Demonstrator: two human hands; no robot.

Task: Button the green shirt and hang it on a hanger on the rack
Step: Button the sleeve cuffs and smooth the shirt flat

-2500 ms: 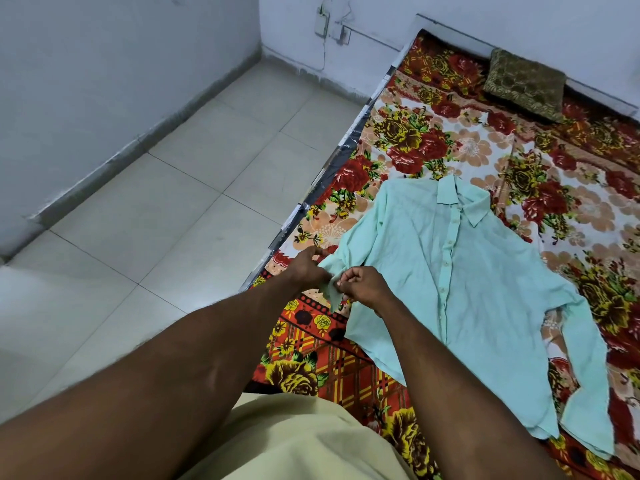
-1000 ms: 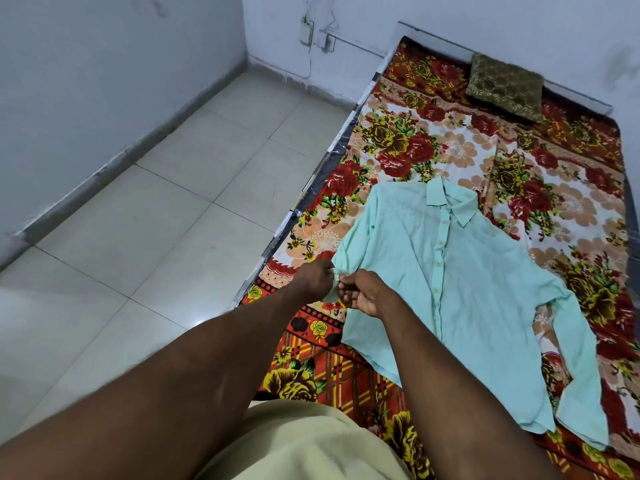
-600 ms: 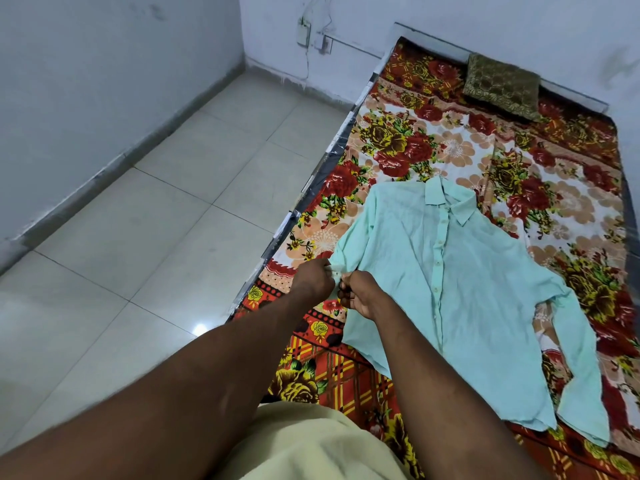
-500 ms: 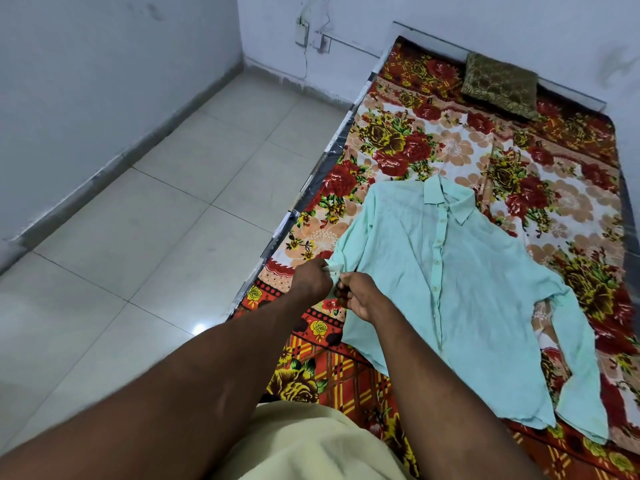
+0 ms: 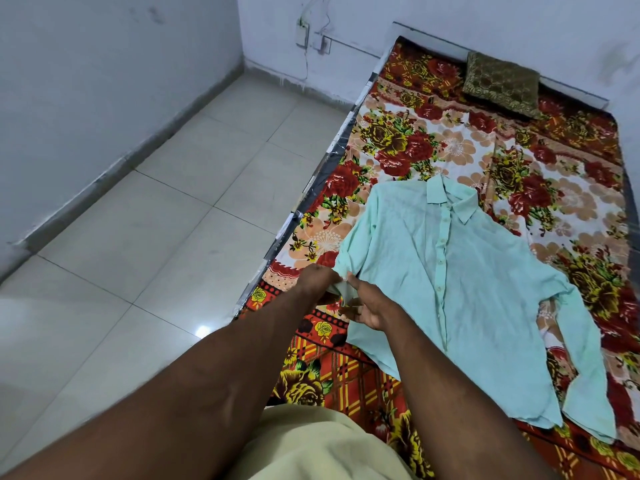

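Observation:
A pale green shirt (image 5: 460,285) lies flat and face up on the bed, its collar pointing away from me and its front placket closed down the middle. Its near sleeve is folded in, with the cuff (image 5: 343,287) at the bed's left side. My left hand (image 5: 317,280) and my right hand (image 5: 370,306) meet at that cuff, and both pinch its fabric between fingers and thumb. The other sleeve (image 5: 585,372) trails down on the right. No hanger or rack is in view.
The bed carries a red floral sheet (image 5: 433,143), with a dark gold cushion (image 5: 502,83) at its far end. A tiled floor (image 5: 156,244) lies to the left, bounded by white walls with a socket (image 5: 303,34). My pale trouser leg (image 5: 322,445) is at the bottom.
Both hands stay on the near cuff, with only small shifts of the fingers. My right hand's fingers now spread a little more below the cuff. The shirt's body has not moved.

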